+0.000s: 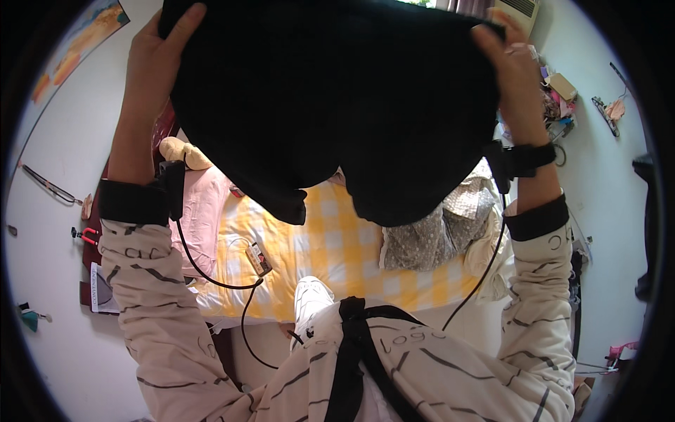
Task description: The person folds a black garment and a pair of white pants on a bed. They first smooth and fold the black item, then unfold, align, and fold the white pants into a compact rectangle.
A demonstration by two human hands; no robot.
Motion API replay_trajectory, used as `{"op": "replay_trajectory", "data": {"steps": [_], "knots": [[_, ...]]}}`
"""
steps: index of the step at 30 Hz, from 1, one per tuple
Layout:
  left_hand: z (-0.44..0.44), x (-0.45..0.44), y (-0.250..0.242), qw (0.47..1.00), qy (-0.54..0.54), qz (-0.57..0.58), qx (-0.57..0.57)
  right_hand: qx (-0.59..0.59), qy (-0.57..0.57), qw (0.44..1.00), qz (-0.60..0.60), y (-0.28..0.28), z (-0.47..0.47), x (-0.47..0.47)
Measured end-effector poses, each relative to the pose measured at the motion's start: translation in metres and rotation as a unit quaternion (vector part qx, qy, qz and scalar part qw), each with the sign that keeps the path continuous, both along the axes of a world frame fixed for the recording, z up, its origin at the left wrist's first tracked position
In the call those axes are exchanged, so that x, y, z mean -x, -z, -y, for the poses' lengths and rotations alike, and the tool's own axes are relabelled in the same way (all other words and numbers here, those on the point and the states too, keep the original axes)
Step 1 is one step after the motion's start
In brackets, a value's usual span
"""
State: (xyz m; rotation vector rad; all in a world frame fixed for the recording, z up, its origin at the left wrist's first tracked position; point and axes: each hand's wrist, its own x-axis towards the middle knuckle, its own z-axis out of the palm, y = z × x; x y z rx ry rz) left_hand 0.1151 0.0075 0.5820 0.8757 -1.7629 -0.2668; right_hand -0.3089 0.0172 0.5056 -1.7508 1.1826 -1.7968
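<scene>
A black cloth item, seemingly a garment (337, 95), is stretched wide between both hands, raised in front of me over a bed. My left hand (163, 58) grips its upper left edge, the thumb lying on the front of the cloth. At the upper right edge, my right hand (509, 58) holds the cloth and looks slightly blurred. The cloth's lower edge hangs unevenly, with a notch near the middle; its top runs out of view. Each wrist wears a black strap with a small device and a cable.
Below the cloth is a bed with a yellow and white checked sheet (327, 264). On it lie a pink pillow (195, 221), a plush toy (184, 153), a small boxed device (258, 259) and crumpled grey patterned fabric (422, 242). Hangers (605, 116) hang on the right wall.
</scene>
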Motion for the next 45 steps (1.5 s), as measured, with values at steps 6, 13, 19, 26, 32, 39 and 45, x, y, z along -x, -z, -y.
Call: {"op": "replay_trajectory", "data": {"steps": [6, 13, 19, 26, 32, 39, 45], "knots": [[-0.006, -0.007, 0.007, 0.984, -0.084, 0.152, -0.040, -0.105, -0.083, 0.991, -0.006, 0.031, 0.005, 0.001], [0.003, -0.034, 0.017, 0.989, -0.031, 0.102, -0.107, -0.025, -0.067, 0.997, -0.011, 0.001, 0.012, 0.006], [0.014, -0.039, 0.032, 0.989, -0.006, 0.090, -0.120, -0.050, -0.063, 0.996, -0.031, 0.005, 0.024, -0.008], [0.025, -0.047, 0.051, 0.987, -0.010, 0.062, -0.147, -0.050, -0.081, 0.994, -0.056, 0.016, 0.041, -0.009], [0.050, -0.042, 0.068, 0.983, -0.038, 0.130, -0.122, -0.110, -0.102, 0.989, -0.012, 0.032, 0.066, -0.012], [0.070, -0.045, 0.081, 0.971, -0.218, 0.039, 0.090, -0.115, -0.249, 0.955, 0.109, 0.020, -0.045, -0.067], [0.045, 0.007, 0.165, 0.910, -0.249, -0.272, 0.189, -0.056, -0.574, 0.815, 0.056, 0.063, -0.148, -0.209]]}}
